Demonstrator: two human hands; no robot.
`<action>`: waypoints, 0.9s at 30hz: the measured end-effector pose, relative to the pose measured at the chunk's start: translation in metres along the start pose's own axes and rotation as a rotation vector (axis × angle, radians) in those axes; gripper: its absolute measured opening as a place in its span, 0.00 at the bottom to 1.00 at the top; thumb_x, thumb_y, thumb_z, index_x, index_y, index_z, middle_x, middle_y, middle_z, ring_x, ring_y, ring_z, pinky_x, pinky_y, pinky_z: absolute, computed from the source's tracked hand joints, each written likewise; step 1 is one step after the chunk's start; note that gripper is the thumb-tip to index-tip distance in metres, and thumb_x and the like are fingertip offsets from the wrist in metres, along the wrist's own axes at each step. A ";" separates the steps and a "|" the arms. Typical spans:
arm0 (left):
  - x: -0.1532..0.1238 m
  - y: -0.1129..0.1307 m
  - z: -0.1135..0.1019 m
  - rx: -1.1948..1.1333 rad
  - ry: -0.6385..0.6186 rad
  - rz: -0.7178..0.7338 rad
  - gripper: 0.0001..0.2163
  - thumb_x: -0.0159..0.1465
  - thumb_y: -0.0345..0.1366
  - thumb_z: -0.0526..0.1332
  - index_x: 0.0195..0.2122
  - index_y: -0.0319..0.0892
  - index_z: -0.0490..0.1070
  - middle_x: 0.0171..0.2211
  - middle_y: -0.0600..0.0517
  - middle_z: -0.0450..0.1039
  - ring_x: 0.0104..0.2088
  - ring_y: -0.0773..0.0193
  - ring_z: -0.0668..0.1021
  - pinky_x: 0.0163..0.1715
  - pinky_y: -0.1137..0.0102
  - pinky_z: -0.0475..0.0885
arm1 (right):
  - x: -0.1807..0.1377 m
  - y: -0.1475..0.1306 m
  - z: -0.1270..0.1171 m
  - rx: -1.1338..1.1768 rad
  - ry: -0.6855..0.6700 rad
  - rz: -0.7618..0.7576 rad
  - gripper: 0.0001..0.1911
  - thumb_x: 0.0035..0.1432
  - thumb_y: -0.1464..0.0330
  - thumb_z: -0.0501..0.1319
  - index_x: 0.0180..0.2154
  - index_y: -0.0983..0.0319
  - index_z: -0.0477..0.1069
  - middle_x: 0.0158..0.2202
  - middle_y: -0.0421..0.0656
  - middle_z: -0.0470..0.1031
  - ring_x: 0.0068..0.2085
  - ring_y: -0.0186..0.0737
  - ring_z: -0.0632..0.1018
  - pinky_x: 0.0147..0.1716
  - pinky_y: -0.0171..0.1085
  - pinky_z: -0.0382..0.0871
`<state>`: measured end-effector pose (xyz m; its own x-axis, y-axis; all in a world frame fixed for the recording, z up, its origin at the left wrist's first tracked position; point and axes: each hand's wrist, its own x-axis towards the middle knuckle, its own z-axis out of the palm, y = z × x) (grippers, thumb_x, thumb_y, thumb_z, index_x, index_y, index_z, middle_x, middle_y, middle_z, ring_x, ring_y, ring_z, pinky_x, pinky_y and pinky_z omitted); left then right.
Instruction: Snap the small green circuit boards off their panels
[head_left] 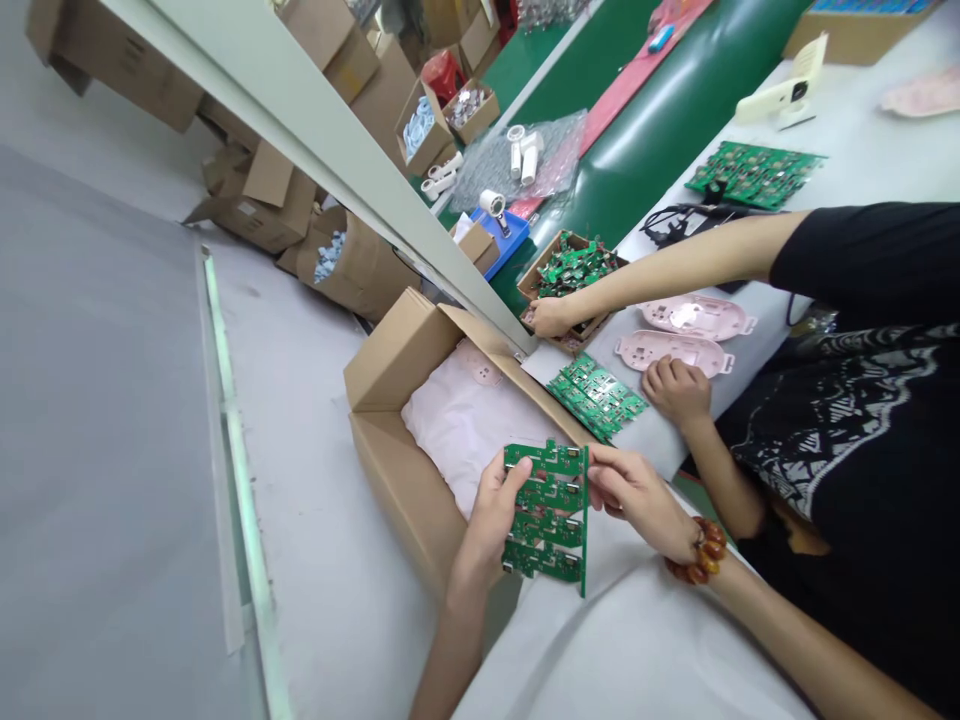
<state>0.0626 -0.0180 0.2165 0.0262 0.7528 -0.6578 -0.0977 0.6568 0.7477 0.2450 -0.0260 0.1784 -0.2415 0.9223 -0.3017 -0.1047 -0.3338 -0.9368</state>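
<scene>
On the head cam I've got the board panel (544,512) just R of the frame's lower ctr, face toward me, held up and not resting on anything I can see. The L hand (491,505) grips its L side, thumb flat on the face near the top, other fingers mostly hidden behind. The R hand (637,498), w/ a bead bracelet (701,552) at the wrist, has bent fingers at the upper R edge; tips partly hidden, so can't tell if they pinch or only touch. Bottom edge of the panel is free of both hands.

For room: L of the panel the big carton (405,490) stands open, its wall right beside the L forearm in view, so tight there. A pale sheet (450,425) fills it, w/ a pink part (478,365) near the far corner. Below the panel a white cloth (570,655) gives some slack. The widest room is mid-L of frame, a pale surface (307,540) running up to a long strip (244,490).

Above R it's crowded: a board stack (596,395) on the table's near edge, then a co-worker's hand (679,390) by two pink shells (675,353), their other hand (551,318) at the box of boards (574,268). A slanted post (337,165) cuts the upper L, ending close by that box.
</scene>
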 end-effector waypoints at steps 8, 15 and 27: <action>-0.002 0.002 -0.003 0.050 -0.006 0.007 0.19 0.58 0.52 0.72 0.36 0.42 0.72 0.28 0.55 0.75 0.24 0.68 0.76 0.25 0.75 0.73 | 0.001 0.005 0.002 -0.044 0.096 -0.017 0.25 0.64 0.52 0.55 0.20 0.58 0.56 0.16 0.36 0.58 0.21 0.32 0.59 0.21 0.34 0.53; -0.009 0.002 -0.004 0.098 -0.049 0.017 0.18 0.62 0.52 0.68 0.41 0.42 0.72 0.33 0.52 0.77 0.28 0.65 0.79 0.26 0.73 0.75 | 0.005 0.003 -0.003 -0.105 0.126 0.033 0.23 0.55 0.53 0.59 0.19 0.59 0.55 0.19 0.36 0.53 0.24 0.32 0.58 0.23 0.34 0.52; -0.012 -0.002 -0.014 0.160 0.024 0.090 0.16 0.61 0.51 0.69 0.35 0.43 0.72 0.29 0.56 0.73 0.28 0.69 0.74 0.31 0.74 0.74 | 0.011 -0.002 0.010 -0.037 0.125 0.044 0.24 0.55 0.52 0.60 0.18 0.58 0.55 0.18 0.35 0.51 0.23 0.32 0.55 0.21 0.34 0.49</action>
<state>0.0489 -0.0289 0.2216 0.0010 0.8090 -0.5878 0.0609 0.5866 0.8076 0.2333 -0.0174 0.1786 -0.1230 0.9246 -0.3606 -0.0604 -0.3697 -0.9272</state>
